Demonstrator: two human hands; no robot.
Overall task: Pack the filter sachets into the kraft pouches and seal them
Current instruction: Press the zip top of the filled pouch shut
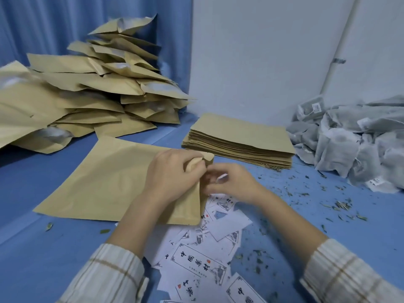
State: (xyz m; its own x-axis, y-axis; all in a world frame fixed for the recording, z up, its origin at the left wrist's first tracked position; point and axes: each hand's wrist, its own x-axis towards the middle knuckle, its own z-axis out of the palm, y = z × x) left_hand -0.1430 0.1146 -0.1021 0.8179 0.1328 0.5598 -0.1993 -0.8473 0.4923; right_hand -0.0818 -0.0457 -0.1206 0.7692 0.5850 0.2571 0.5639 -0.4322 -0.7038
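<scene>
A flat kraft pouch point(105, 178) lies on the blue table in front of me. My left hand point(172, 173) pinches its right-hand edge near the top corner, where the paper curls up. My right hand point(231, 182) is at the same edge, fingers curled and blurred, with a small white slip showing between them. A neat stack of flat kraft pouches point(240, 141) sits just behind my hands. Grey-white filter sachets point(354, 141) are heaped at the right.
A tall loose pile of kraft pouches point(91, 92) fills the back left against the blue curtain. Printed white labels point(205, 254) are scattered near the front edge. Dried leaf crumbs point(341, 206) litter the table at the right. A white wall stands behind.
</scene>
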